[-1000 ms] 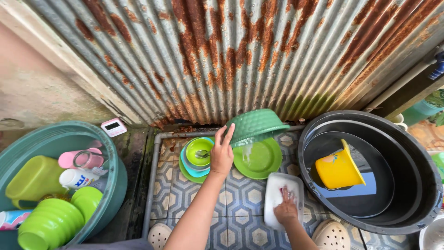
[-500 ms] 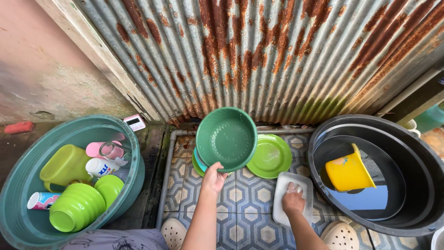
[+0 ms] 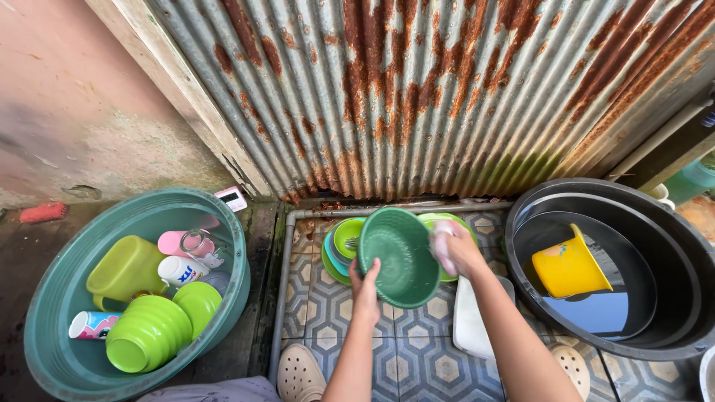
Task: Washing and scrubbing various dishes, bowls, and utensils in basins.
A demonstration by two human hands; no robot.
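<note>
You've lifted the green colander point(image 3: 398, 257) upright; left hand point(image 3: 365, 286) grips its rim, right hand point(image 3: 454, 249) clutches a sponge point(image 3: 441, 242), scrubbing inside.

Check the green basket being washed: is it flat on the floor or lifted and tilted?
Lifted and tilted: the left hand holds the green basket off the tiles, its inside facing the camera.

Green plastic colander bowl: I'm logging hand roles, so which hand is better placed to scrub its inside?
Right. The right hand grips a pale sponge at the green plastic colander bowl rim; the left hand supports it underneath.
</note>
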